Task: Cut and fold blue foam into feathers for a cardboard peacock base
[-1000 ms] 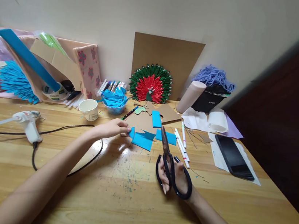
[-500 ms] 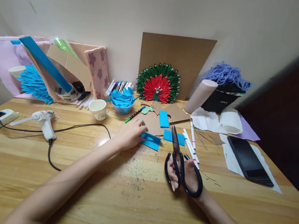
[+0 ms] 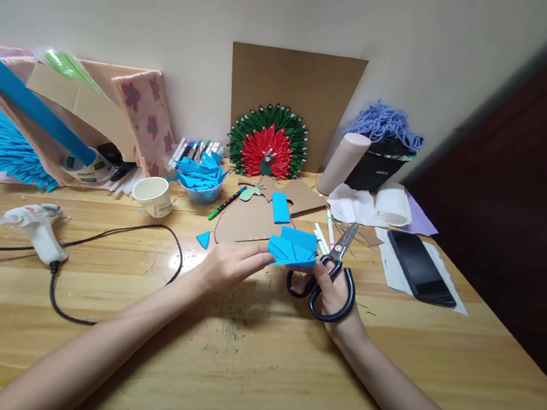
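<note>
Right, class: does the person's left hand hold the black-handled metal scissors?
No, the right hand holds the black-handled metal scissors, while the left hand is at the flat blue pieces.

Blue paper (image 3: 293,246): now raised between left hand (image 3: 231,267) and right hand (image 3: 338,297) | blue triangle (image 3: 203,240): now loose on table (image 3: 229,387) | scissors (image 3: 339,248): now angled rightward

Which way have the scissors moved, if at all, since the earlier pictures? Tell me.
Yes: the scissors in the right hand have swung rightward, now pointing closer to the phone.
</note>
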`<state>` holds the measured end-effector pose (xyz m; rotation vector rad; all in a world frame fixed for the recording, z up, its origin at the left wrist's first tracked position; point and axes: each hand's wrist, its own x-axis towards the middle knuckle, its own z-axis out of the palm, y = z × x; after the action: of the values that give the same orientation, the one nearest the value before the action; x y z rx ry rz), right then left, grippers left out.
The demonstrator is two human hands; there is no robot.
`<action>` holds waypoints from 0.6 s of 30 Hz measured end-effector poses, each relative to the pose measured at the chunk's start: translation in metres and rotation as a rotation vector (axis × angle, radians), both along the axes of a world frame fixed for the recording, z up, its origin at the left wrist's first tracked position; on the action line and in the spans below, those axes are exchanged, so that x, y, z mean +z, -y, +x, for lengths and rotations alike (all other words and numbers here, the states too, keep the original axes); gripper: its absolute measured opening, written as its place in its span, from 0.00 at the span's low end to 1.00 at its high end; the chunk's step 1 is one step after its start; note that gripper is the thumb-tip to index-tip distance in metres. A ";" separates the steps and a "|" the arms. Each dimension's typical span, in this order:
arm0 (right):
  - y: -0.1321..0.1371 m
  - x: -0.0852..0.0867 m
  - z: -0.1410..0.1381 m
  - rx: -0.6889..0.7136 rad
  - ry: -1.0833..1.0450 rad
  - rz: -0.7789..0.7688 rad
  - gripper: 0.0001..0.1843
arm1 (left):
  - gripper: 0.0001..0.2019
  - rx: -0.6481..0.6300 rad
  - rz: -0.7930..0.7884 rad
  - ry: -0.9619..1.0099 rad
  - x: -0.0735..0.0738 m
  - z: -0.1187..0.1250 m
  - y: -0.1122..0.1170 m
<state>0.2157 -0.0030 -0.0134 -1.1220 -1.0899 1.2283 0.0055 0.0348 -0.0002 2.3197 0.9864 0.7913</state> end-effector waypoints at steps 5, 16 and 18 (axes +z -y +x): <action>-0.005 -0.002 0.006 -0.112 0.012 0.025 0.23 | 0.11 -0.104 -0.002 0.063 -0.010 -0.005 0.000; -0.009 0.001 0.009 -0.078 0.365 0.091 0.20 | 0.23 -0.024 -0.905 0.452 0.009 0.028 0.011; -0.007 0.003 0.009 -0.044 0.380 0.075 0.20 | 0.20 -0.075 -0.931 0.328 0.008 0.031 0.013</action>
<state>0.2246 0.0039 -0.0109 -1.3471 -1.3744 0.9516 0.0365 0.0216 0.0074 1.3681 0.8547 0.4939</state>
